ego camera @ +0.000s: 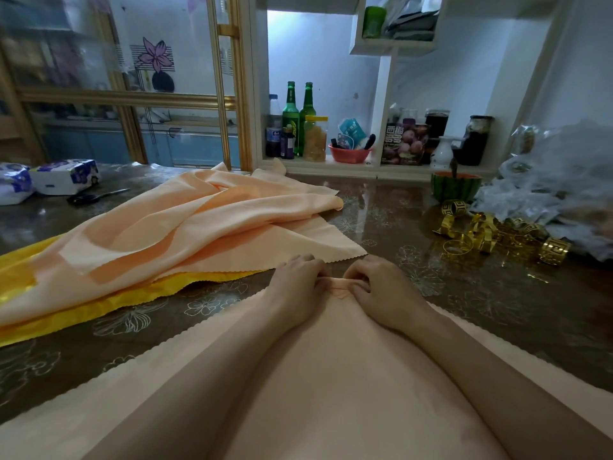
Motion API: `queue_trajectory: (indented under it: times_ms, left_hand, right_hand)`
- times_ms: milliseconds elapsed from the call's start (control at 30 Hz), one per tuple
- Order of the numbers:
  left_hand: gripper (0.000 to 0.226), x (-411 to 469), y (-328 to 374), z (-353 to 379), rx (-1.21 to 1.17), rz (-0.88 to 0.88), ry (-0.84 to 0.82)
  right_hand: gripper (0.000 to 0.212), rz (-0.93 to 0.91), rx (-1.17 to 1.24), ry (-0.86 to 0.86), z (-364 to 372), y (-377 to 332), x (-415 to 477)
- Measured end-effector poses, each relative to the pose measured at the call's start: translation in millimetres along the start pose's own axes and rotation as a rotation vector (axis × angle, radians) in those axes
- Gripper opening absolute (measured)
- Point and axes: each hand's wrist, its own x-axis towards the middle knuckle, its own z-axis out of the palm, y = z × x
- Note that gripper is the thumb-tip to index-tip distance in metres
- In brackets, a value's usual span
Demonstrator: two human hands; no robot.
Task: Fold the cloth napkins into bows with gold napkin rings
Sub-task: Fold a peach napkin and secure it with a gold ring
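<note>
On the table (398,207) the napkin (325,376) lies flat before me. My left hand (300,277) and right hand (381,283) both pinch its far corner (338,288). Recommended: fold narrow, even pleats, creasing each firmly. Rings (491,234) lie to the right, well apart.

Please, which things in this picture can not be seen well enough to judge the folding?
Head view only.
1. Folds at the far corner of the napkin: covered by fingers of the left hand and right hand.
2. Its near edge: cut off by the frame's bottom.
3. Count of gold rings: heaped together, unclear.
4. Most of the yellow cloth: under the peach pile.
</note>
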Motion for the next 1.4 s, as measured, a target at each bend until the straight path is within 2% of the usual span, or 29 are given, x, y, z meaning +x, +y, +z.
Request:
queue_trajectory:
  times_ms: [400, 633, 767, 933, 1033, 1233, 1334, 1400]
  left_hand:
    - [0.028, -6.1, 1.7, -13.5, -0.053, -0.011, -0.044]
    - [0.024, -6.6, 4.7, -19.1, -0.012, 0.009, -0.025]
    - [0.011, -8.0, 6.4, -20.7, -0.041, -0.007, -0.025]
    - [0.015, -7.6, 8.0, -18.1, -0.035, -0.021, -0.039]
    - [0.009, -6.8, 6.4, -15.5, -0.058, -0.019, -0.049]
    - [0.009, -3.7, 1.6, -15.2, -0.095, -0.046, -0.066]
    - [0.003, -2.9, 0.0, -14.7, -0.128, -0.058, -0.087]
    - [0.007, -3.1, 0.0, -14.8, -0.161, -0.071, -0.098]
  right_hand:
    - [0.011, -0.056, -0.125, 0.088, 2.1, -5.3, -1.1]
    - [0.012, -0.104, -0.185, 0.084, 0.2, -7.3, -1.2]
    - [0.012, -0.141, -0.225, 0.075, -2.1, -9.0, -1.3]
    - [0.014, -0.192, -0.253, 0.037, -5.8, -10.7, -2.3]
    - [0.015, -0.204, -0.253, 0.001, -8.0, -11.4, -5.0]
    - [0.020, -0.118, -0.168, -0.005, -9.6, -12.8, -5.5]
    - [0.014, -0.051, -0.086, -0.042, -10.6, -10.2, -4.5]
    - [0.007, 0.015, 0.020, -0.066, -11.6, -7.2, -3.5]
